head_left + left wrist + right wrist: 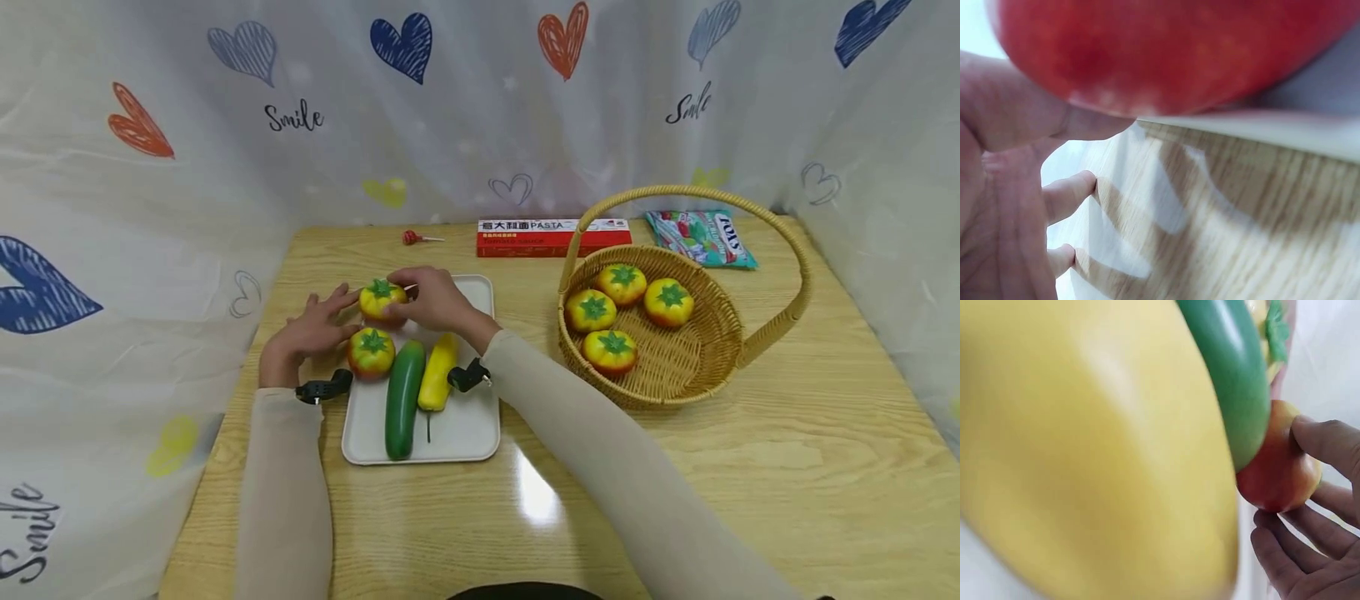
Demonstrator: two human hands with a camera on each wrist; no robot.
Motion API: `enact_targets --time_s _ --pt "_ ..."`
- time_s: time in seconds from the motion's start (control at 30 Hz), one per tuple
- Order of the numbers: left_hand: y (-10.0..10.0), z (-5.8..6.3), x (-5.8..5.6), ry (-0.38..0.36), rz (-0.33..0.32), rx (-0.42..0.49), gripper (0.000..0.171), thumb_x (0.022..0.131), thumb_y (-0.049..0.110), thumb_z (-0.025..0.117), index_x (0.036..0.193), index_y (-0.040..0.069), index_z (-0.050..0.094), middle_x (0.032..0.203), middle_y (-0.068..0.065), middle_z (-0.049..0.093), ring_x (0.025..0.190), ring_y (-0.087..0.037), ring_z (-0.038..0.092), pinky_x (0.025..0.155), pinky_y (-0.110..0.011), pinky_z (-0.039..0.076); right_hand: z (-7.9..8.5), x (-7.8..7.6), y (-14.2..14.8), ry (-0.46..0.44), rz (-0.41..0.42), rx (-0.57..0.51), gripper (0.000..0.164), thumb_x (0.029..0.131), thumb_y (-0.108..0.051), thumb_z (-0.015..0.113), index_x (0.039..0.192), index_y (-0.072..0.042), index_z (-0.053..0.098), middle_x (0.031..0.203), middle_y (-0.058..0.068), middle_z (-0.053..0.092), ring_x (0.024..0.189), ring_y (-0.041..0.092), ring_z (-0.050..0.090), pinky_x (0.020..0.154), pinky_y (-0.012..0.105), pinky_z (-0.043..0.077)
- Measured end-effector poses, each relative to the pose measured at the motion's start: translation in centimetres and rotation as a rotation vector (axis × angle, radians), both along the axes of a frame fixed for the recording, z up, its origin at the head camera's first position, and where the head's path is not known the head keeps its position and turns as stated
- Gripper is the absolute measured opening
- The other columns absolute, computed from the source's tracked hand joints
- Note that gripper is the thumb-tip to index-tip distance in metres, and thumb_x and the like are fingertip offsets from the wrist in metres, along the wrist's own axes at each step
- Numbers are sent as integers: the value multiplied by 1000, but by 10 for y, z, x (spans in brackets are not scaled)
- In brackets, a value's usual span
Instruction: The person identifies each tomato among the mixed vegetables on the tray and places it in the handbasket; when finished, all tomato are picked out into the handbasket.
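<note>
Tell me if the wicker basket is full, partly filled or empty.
Partly filled: four yellow-red fruits sit in the wicker basket, and bare weave shows beside them.

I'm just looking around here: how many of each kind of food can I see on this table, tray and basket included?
Tomatoes: 6 (2 at the tray, 4 in the basket)
Cucumber: 1
Yellow pepper: 1
Pasta box: 1
Teal snack packet: 1
Lollipop: 1
Total: 11
</note>
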State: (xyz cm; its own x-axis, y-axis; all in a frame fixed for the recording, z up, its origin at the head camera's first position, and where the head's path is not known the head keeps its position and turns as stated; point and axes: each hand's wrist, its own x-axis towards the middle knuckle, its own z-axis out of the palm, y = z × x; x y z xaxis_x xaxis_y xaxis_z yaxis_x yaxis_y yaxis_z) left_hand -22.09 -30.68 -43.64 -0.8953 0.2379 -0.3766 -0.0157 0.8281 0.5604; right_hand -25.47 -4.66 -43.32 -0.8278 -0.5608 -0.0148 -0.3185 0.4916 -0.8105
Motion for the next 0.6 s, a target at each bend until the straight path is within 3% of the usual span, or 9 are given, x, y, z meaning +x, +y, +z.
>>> enact_targets --time_s 0.17,0.37,0.6 --pt "2 1 0 -4 -8 7 75 111 33 60 176 21 25 184 -22 -5 160 -64 -24 107 -98 -15 21 27 24 38 -21 -100 62 99 -26 84 155 -11 62 153 6 67 128 22 71 109 32 59" --pt "1 2 2 -2 -14 11 75 111 32 61 176 24 26 183 -25 -6 159 -66 -23 106 -99 -14 47 75 75 69 0 -233 62 94 -17 89 150 -12 66 151 6 64 130 24 70 107 31 60" --pt "2 1 0 -8 -17 12 76 110 35 62 176 25 25 183 -25 -6 159 -66 -24 105 -99 -15 55 127 156 101 -33 -305 58 95 -14 87 149 -15 67 152 4 65 130 25 69 110 33 59"
